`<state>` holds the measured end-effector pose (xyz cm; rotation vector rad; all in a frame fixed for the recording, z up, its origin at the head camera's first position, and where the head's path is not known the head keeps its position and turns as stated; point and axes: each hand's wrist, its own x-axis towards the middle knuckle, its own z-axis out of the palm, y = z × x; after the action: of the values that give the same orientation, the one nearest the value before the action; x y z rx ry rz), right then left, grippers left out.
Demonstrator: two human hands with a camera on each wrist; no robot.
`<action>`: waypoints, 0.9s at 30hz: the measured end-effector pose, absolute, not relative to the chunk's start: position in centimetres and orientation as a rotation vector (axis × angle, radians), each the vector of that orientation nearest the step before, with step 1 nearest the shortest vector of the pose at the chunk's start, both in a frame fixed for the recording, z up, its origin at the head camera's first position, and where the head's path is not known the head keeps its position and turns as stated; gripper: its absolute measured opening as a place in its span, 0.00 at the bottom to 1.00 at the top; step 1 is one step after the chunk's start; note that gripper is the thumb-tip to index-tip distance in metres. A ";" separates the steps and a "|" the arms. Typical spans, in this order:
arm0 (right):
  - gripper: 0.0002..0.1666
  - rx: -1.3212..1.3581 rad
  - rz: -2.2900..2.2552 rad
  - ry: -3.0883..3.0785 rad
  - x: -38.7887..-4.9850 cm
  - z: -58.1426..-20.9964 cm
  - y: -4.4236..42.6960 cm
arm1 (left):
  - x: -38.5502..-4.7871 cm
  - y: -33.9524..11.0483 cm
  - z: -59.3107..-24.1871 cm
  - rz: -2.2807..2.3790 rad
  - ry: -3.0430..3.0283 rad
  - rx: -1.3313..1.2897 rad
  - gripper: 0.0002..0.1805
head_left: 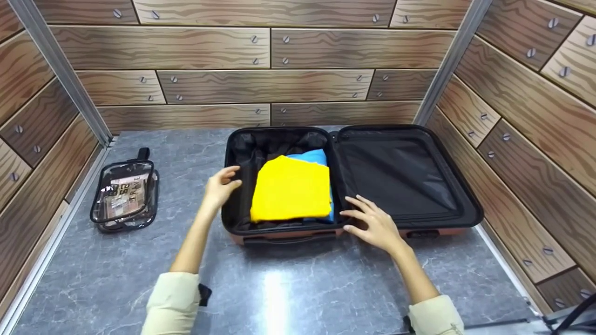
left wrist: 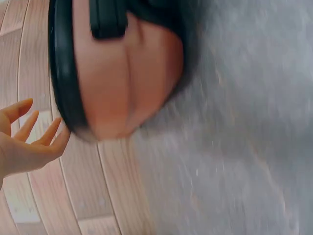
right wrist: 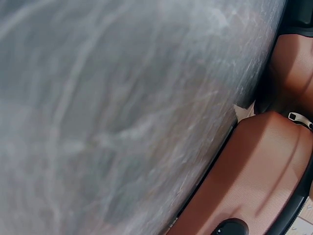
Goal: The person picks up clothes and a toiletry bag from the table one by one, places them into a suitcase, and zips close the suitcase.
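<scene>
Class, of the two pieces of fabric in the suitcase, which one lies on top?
The yellow fabric: it overlaps the blue fabric, which peeks out past its far and right edges.

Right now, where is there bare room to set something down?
Bare grey marbled tabletop lies between the clear black-edged pouch and the open brown hardshell suitcase, and in front of it, between the forearms. The suitcase's black-lined right half looks free beyond the right hand. Crowded: the left half, where folded yellow cloth overlaps blue cloth, left hand alongside.
</scene>
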<state>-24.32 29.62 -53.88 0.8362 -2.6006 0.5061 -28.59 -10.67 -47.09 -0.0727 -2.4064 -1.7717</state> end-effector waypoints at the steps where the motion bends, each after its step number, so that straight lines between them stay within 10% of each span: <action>1: 0.22 0.832 0.507 -2.606 -24.3 -53.8 29.6 | -28.5 -11.3 -47.0 -1.761 -2.407 -0.078 0.22; 27: 0.22 0.835 0.515 -2.604 -24.4 -53.8 29.5 | -23.1 -28.5 -50.5 -1.383 -2.190 0.660 0.21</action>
<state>-24.37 29.53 -53.82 0.8352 -2.6042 0.5145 -23.05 -28.46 -50.46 0.6599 -2.1900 -1.3832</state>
